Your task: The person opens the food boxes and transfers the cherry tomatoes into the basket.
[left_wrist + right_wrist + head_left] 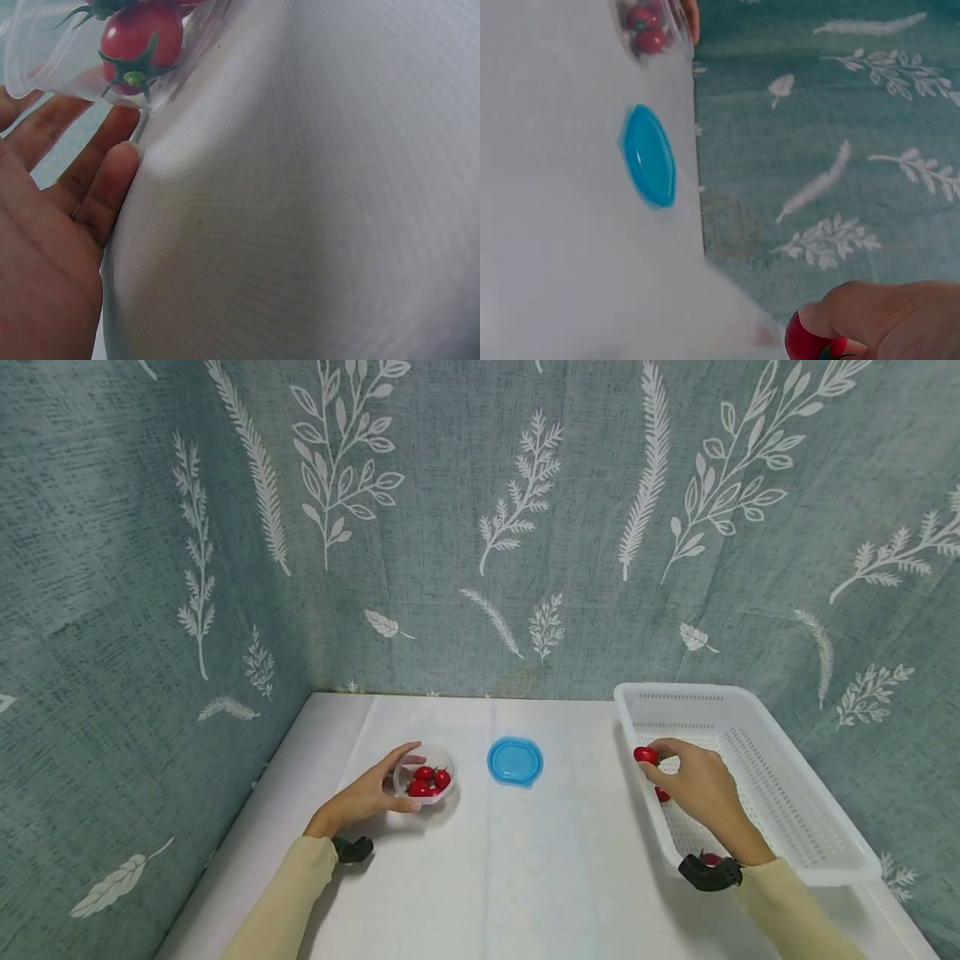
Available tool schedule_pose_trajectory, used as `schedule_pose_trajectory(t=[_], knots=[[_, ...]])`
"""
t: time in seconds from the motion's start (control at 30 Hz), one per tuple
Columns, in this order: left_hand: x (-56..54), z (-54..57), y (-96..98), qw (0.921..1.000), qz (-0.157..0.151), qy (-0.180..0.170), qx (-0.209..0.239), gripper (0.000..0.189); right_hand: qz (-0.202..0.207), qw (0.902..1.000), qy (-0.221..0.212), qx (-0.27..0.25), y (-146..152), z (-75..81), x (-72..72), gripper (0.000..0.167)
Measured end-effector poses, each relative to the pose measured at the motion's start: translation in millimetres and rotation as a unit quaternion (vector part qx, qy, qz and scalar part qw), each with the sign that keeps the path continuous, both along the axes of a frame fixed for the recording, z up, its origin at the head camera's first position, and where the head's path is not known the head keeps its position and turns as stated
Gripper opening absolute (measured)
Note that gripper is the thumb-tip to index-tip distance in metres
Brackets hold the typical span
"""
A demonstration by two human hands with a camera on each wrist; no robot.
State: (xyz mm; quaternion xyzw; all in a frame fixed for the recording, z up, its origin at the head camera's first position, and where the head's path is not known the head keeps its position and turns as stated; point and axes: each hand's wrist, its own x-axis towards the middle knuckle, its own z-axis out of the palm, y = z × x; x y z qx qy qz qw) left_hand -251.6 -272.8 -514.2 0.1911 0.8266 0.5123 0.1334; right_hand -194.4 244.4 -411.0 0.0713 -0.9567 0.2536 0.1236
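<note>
My left hand (367, 792) holds a small clear plastic cup (433, 754) from its left side, thumb near the front and fingers round the back. Several red cherry tomatoes (424, 773) with green stems lie inside it; one shows close through the wall in the left wrist view. Over the left rim of a white basket (787, 777), my right hand (701, 785) pinches a cherry tomato (644, 755) between thumb and fingertips. Below that hand, another tomato (662, 794) lies in the basket, partly hidden. A dark red one (710, 858) shows beside the wrist strap.
A round blue lid (515, 762) lies flat on the white-covered table (555, 877), between the cup and the basket. Grey-green cloth (450, 527) with white leaf prints hangs along the back and left sides. Black straps (708, 873) sit on both wrists.
</note>
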Motion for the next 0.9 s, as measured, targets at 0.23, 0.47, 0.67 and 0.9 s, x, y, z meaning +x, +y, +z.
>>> schedule_pose_trajectory(t=[0.23,0.47,0.67,0.9], knots=[[1.1,-0.5,0.9,1.0000,0.006,-0.005,-0.005,0.101,-0.010,0.9998,0.002,0.018,18,-0.7,7.5,0.033],[1.2,-0.6,0.4,0.9999,0.010,-0.004,-0.009,0.103,0.003,0.9993,-0.017,0.033,30,-3.1,11.7,0.036],[0.7,-1.2,0.2,0.9999,0.009,-0.004,-0.010,0.104,0.011,0.9993,-0.018,0.033,35,-4.5,13.8,0.039],[-0.1,-1.0,0.0,0.9999,0.008,0.003,-0.012,0.102,0.007,0.9996,-0.013,0.025,33,-1.7,12.9,0.037]])
